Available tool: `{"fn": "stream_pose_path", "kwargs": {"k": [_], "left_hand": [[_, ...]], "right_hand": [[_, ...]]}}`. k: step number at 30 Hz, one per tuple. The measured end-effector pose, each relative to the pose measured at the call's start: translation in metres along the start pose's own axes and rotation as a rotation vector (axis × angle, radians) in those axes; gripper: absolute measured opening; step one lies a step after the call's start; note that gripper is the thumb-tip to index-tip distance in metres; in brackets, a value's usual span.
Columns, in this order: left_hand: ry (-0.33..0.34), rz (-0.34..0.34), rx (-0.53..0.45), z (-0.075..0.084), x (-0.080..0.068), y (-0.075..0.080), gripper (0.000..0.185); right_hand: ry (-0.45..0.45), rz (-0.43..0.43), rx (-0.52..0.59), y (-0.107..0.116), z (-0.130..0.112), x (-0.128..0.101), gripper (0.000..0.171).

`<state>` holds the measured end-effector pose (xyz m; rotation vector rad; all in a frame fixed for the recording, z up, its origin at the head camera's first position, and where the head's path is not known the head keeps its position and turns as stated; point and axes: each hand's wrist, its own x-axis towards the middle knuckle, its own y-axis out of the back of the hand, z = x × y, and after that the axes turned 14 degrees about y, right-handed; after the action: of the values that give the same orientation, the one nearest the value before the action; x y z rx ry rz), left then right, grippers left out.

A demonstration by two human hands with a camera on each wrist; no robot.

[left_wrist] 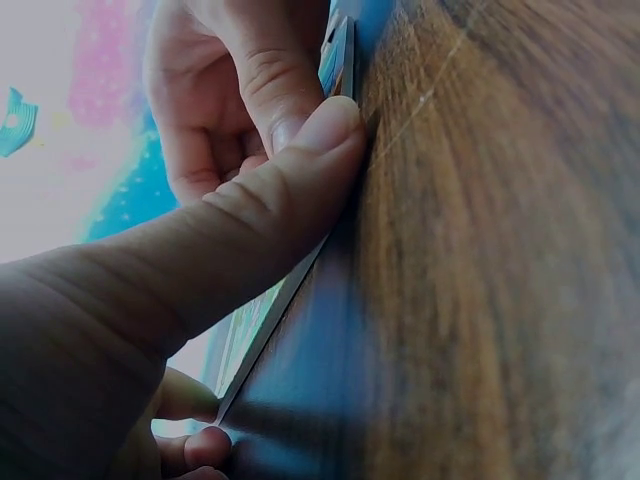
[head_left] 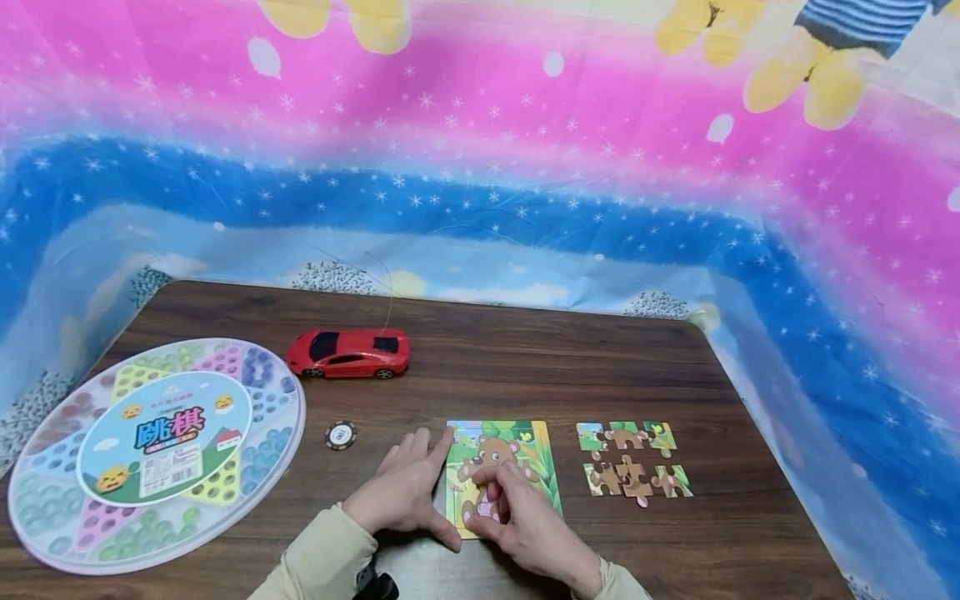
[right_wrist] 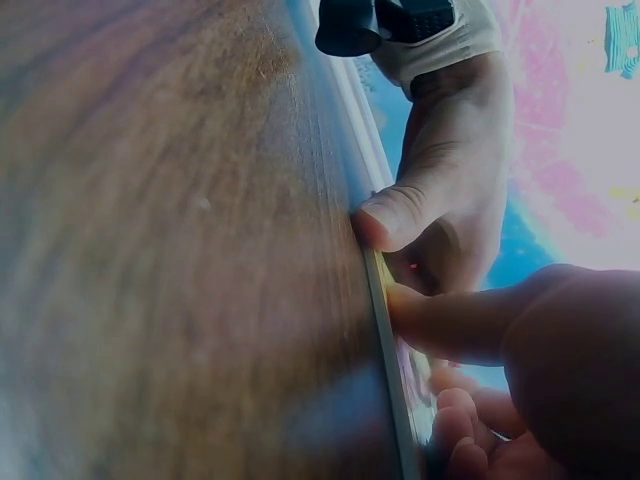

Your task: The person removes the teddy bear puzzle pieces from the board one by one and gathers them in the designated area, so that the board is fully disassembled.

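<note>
A jigsaw puzzle board [head_left: 538,442] with a bear picture lies flat on the dark wooden table. My left hand [head_left: 405,483] rests along its left side, fingers stretched forward, the thumb at the near edge. Over the lower middle of the picture is my right hand [head_left: 525,508], its fingers bent and its thumb and fingertips down on the board. The right thumb [right_wrist: 440,320] shows against the board in the right wrist view. I cannot tell whether a piece is between those fingers. Several loose puzzle pieces [head_left: 633,479] lie in two rows right of the board.
At the left is a large round Chinese checkers set [head_left: 247,517] with marbles under its clear cover. Behind the hands stands a red toy car [head_left: 352,354] with a thin antenna. A black-and-white poker chip [head_left: 341,435] lies between car and left hand. Patterned cloth [head_left: 480,192] surrounds the table.
</note>
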<state>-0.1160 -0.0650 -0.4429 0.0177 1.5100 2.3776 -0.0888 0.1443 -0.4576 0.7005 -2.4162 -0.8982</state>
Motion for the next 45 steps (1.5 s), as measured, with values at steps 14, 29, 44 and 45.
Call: {"fn": "stream_pose_path", "kwargs": {"k": [14, 29, 44, 45], "left_hand": [[0.017, -0.022, -0.001, 0.001, 0.001, 0.000, 0.141], [0.037, -0.059, -0.024, -0.001, 0.000, 0.002, 0.140], [0.057, -0.095, -0.027, 0.001, 0.001, 0.003, 0.141], [0.058, -0.095, -0.028, 0.001, 0.001, 0.003, 0.141]], "right_hand": [[0.015, 0.110, 0.114, 0.002, -0.001, 0.001, 0.033], [-0.113, 0.232, 0.210, 0.047, -0.007, -0.013, 0.009], [-0.523, 0.195, -0.151, 0.115, 0.033, -0.085, 0.005], [-0.530, 0.183, -0.156, 0.115, 0.035, -0.087, 0.006]]}}
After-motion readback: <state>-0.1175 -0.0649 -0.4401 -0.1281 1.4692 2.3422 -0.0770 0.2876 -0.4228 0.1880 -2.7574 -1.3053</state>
